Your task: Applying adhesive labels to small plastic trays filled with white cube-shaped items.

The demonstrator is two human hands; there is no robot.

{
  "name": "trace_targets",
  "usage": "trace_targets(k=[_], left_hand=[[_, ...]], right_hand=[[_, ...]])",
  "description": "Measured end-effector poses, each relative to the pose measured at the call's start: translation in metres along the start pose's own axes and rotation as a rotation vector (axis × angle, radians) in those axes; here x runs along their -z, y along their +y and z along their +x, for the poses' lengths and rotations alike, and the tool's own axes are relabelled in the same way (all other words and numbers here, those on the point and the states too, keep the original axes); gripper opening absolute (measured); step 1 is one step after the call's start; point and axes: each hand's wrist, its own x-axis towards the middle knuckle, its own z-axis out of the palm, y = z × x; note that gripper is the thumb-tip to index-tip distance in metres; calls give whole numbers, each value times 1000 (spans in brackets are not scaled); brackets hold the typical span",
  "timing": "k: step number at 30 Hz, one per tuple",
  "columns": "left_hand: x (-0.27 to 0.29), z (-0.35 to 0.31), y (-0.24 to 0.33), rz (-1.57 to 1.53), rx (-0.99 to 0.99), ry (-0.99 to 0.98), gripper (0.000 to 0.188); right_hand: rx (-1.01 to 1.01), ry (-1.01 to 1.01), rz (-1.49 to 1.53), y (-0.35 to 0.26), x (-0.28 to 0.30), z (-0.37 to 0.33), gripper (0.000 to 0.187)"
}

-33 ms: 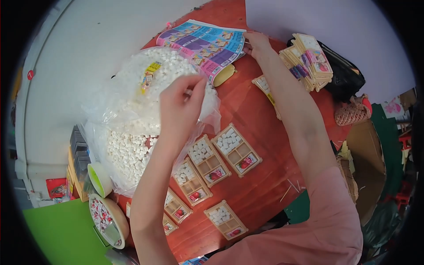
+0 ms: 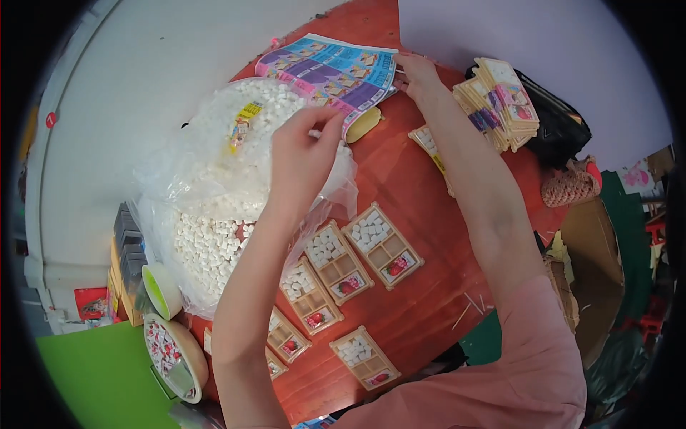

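- Red tabletop [image 2: 429, 236] beneath you, pale wall [image 2: 93, 143] to the left. What are you working on?

- My printed sheet [image 2: 329, 68], blue, purple and pink, toward the table's far side, its near edge curling above a yellowish piece [image 2: 366, 125].

- And your fingers?

- On my right hand [image 2: 420, 75] they bend at the sheet's right edge, a gap showing between thumb and forefinger; whether they pinch the paper, I cannot tell. On my left hand [image 2: 304, 139], thumb and forefinger are drawn nearly together by the near edge. I can't make out whether they've caught it.

- What's changed?

- My left hand has come slightly up and rightward, closer to the paper; my right has hardly shifted. So both are at the sheet now, at different edges.

- And around it?

- Just left, a clear bag [image 2: 161, 171] of white cubes [image 2: 204, 243], partly behind my left arm. Nearer me, pale trays [image 2: 376, 254] with such cubes at one end. Off right, past my other forearm, a stack of trays [image 2: 514, 100] beside a black bag [image 2: 561, 118].
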Motion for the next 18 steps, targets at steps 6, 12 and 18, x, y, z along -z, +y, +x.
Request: trace_targets(k=[6, 12, 18], left_hand=[[-76, 90, -60, -315, 308, -41, 33], [-98, 116, -75, -632, 465, -11, 44], [-70, 135, -68, -343, 289, -155, 64]], right_hand=[[-10, -44, 17, -1, 6, -9, 27], [-32, -308, 260, -7, -9, -6, 28], [-6, -490, 296, -17, -22, -13, 38]])
